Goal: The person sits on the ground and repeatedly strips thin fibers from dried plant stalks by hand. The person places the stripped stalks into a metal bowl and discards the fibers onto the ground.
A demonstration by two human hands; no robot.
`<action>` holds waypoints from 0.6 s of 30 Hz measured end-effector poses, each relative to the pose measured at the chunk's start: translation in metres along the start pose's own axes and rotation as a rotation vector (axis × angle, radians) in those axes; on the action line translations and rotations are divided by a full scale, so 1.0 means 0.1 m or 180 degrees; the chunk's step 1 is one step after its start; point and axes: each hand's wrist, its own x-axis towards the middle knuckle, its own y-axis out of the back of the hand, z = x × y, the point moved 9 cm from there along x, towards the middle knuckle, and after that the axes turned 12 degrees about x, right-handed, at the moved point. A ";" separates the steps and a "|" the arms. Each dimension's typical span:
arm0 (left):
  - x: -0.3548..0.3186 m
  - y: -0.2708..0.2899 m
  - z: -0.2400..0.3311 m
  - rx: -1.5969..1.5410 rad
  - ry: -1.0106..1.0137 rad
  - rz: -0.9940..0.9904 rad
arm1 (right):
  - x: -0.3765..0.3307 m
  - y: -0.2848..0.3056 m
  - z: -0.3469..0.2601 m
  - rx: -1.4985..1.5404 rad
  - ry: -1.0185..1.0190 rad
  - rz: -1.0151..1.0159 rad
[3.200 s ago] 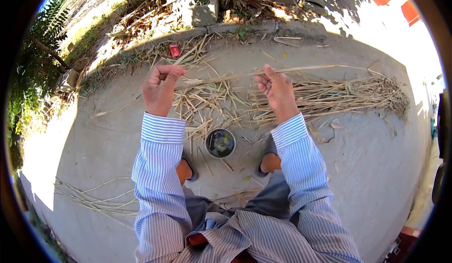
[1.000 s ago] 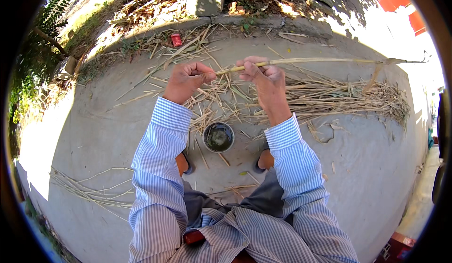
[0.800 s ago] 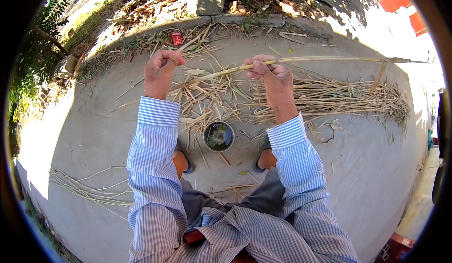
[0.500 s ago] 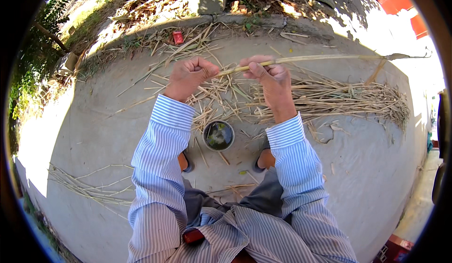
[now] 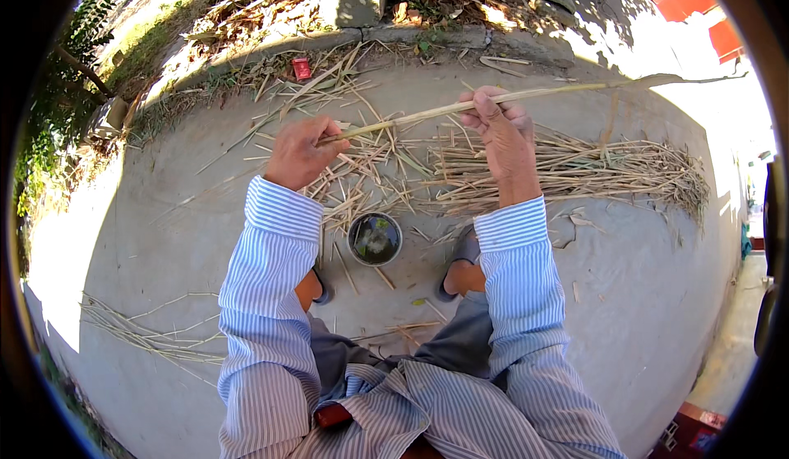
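Note:
One long, pale dry stalk (image 5: 411,117) stretches between my hands, rising toward the right, where its thin darker end hangs out past the right hand. My left hand (image 5: 302,152) is closed round the stalk's left end. With thumb and fingers, my right hand (image 5: 503,134) grips it further along. Below the hands, short cut pieces of stalk (image 5: 349,184) lie scattered on the concrete. A bundle of long dry stalks (image 5: 575,171) is spread out on the right. Between my feet stands a round bowl (image 5: 375,239) with dark liquid and something green in it.
Thin pale stems (image 5: 152,327) lie on the ground at the left. A small red packet (image 5: 302,69) sits near a stone kerb (image 5: 444,36) with dry leaves behind it. Green shrubs grow at the far left. Red objects (image 5: 727,40) show at the upper right.
My hands have moved further apart: the left one to the left and slightly down, the right one to the right along the stalk. The stalk now slants more steeply.

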 end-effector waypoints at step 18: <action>-0.12 0.37 0.64 0.0566 -0.1033 0.1607 | -0.01 0.14 0.06 -0.0150 0.0008 0.0411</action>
